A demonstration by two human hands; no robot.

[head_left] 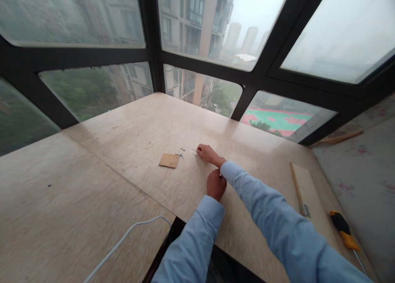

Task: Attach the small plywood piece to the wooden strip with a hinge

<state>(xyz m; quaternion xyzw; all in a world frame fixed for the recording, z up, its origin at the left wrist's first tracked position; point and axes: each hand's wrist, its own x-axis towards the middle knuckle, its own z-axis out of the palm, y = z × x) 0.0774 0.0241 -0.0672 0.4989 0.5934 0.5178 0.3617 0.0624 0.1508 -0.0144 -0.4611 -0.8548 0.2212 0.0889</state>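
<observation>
My right hand (207,153) is pinched shut on a thin screw (194,150), its shaft pointing left just above the counter. Close behind it, my left hand (216,185) is a closed fist under the right wrist; what lies in its fingers, if anything, is hidden. To the left of my right hand, a small flat wooden piece (168,160) with holes along its right edge rests on the counter. Beside that edge are a few loose screws (180,155), with another small screw (182,149) slightly farther back.
The marbled counter (123,151) meets dark window frames (159,69) at the back. On the right lie a pale board (311,192) with a metal piece at its near end and an orange-and-black screwdriver (344,229). A white cable (123,235) crosses the front left.
</observation>
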